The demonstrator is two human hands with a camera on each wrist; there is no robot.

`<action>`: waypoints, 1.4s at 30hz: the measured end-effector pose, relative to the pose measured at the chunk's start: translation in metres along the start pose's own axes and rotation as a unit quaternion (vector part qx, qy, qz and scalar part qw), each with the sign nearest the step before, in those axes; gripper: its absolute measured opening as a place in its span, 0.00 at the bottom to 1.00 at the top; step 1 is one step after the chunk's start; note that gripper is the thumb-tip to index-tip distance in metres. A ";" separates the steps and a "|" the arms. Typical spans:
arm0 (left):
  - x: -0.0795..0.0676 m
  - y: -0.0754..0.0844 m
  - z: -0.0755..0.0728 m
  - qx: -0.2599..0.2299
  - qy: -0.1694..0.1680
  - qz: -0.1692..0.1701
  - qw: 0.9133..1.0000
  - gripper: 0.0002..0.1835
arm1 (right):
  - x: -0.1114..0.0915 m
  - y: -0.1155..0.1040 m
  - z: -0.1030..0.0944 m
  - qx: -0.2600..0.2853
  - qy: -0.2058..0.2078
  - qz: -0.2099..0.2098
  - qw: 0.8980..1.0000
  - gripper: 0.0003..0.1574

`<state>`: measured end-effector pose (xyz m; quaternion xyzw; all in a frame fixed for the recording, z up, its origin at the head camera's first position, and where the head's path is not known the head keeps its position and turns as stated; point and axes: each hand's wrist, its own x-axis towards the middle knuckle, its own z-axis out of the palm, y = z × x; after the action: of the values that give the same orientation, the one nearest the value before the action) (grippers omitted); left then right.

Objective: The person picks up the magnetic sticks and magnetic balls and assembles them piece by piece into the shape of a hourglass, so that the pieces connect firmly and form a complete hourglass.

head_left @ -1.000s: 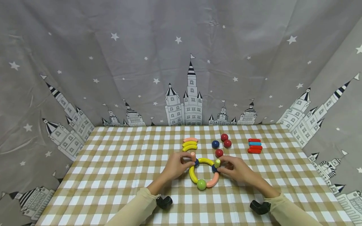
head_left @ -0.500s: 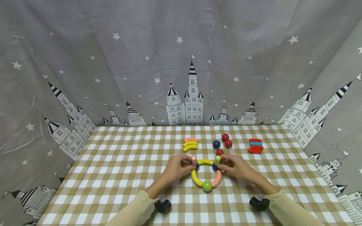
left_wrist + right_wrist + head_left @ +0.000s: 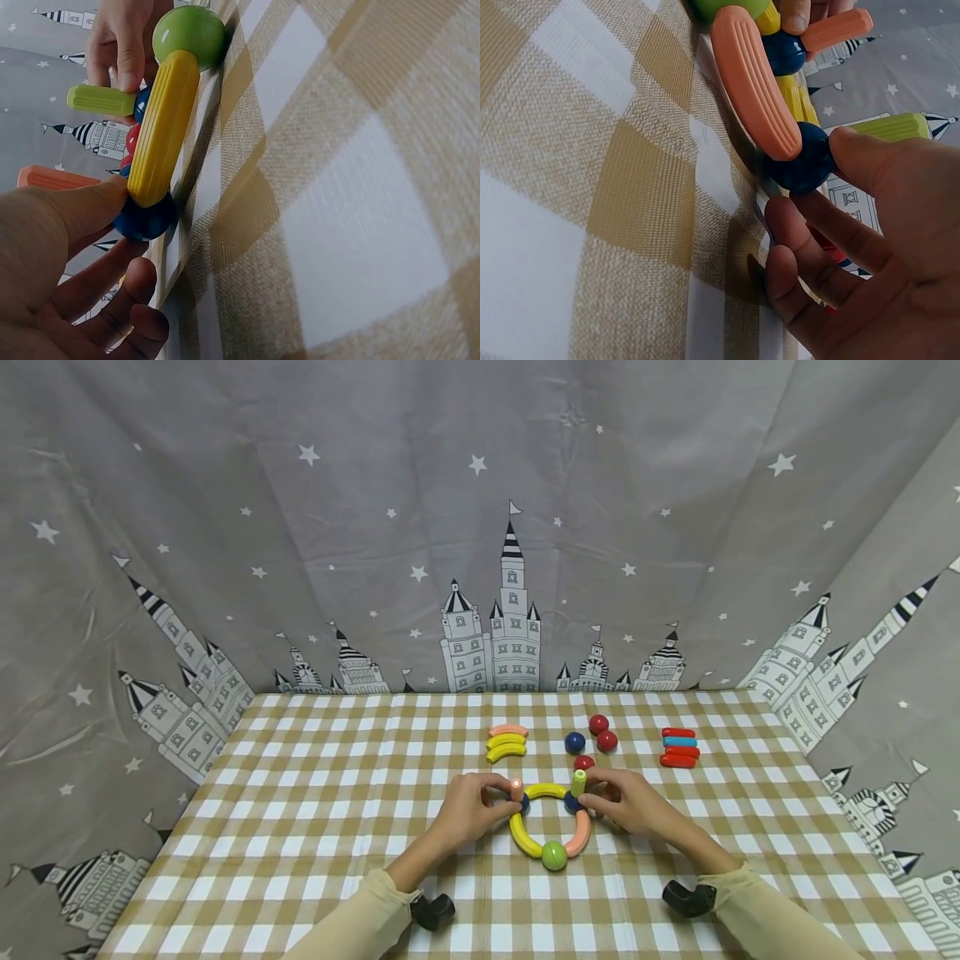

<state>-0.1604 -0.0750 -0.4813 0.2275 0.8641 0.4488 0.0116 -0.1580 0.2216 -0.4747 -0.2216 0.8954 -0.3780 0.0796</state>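
Observation:
A ring of curved toy sticks and balls lies on the table in the head view. Its two dark blue balls are at the far corners, and a green ball is at the near end. Yellow curved sticks form the left and far sides, a peach curved stick the right. My left hand pinches the left blue ball, which bears an upright peach stick. With thumb and fingers, my right hand holds the right blue ball under an upright light-green stick.
Beyond the ring lie a peach and two yellow curved sticks. Several red balls and a blue ball sit behind my right hand. Red and blue short sticks are lined up farther right on the checked tablecloth.
The ring has turned slightly, its green ball shifting right and a little nearer. Both hands have kept hold of the blue balls, and the left one has moved slightly nearer.

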 end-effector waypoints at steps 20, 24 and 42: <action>0.000 -0.002 0.001 -0.019 -0.009 -0.007 1.000 0.05 | -0.033 0.026 -0.052 -0.058 0.106 -0.008 0.993 0.24; -0.001 -0.002 0.001 -0.015 -0.009 -0.006 1.000 0.05 | -0.040 0.044 -0.059 -0.084 0.160 -0.039 0.983 0.23; -0.001 -0.001 0.001 -0.017 -0.013 -0.030 0.999 0.05 | -0.046 0.074 -0.072 -0.139 0.192 0.041 0.971 0.23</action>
<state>-0.1594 -0.0755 -0.4832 0.2069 0.8626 0.4598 0.0400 -0.1643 0.3344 -0.4774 -0.1166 0.9460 -0.2821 -0.1095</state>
